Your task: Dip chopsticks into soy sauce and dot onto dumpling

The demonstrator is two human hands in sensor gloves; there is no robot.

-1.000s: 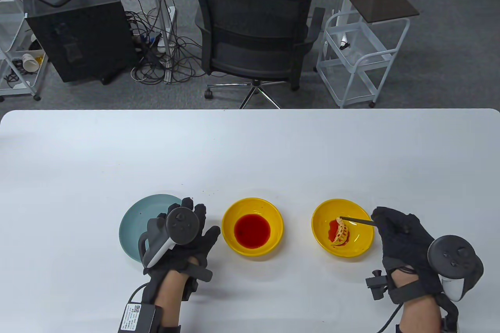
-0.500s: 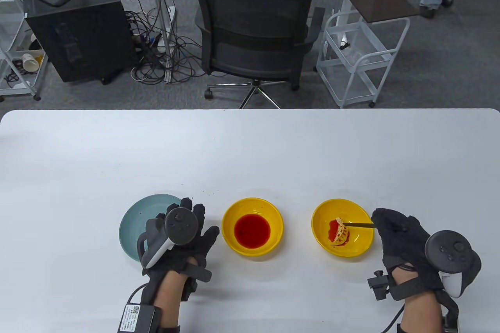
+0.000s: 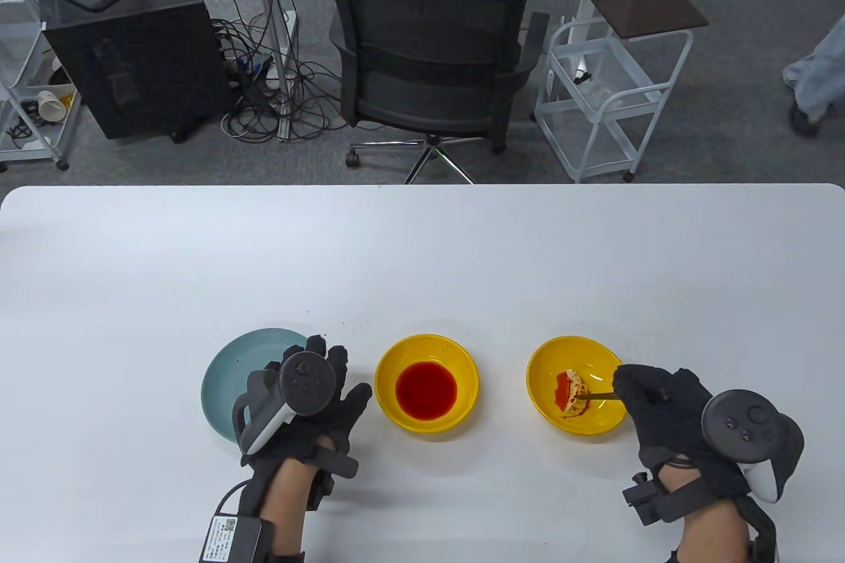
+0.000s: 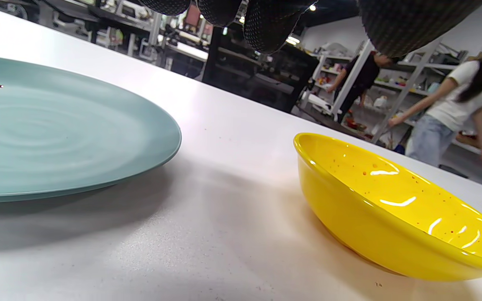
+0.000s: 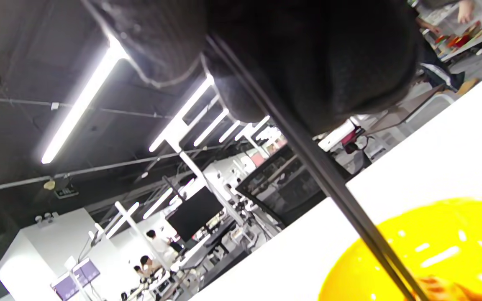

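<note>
My right hand grips dark chopsticks, which also show in the right wrist view. Their tips touch a sauce-stained dumpling lying in the right yellow bowl, whose rim also shows in the right wrist view. The middle yellow bowl holds red soy sauce; its side also shows in the left wrist view. My left hand rests flat over the right edge of a teal plate, fingers spread, holding nothing. The plate also shows in the left wrist view.
The white table spreads wide behind the bowls. Beyond its far edge stand a black office chair, a white wire cart and a dark computer case. A person's legs pass at far right.
My right hand has moved left and slightly toward me, bringing the chopstick tips from the dumpling's top edge onto its middle. My left hand has stayed put.
</note>
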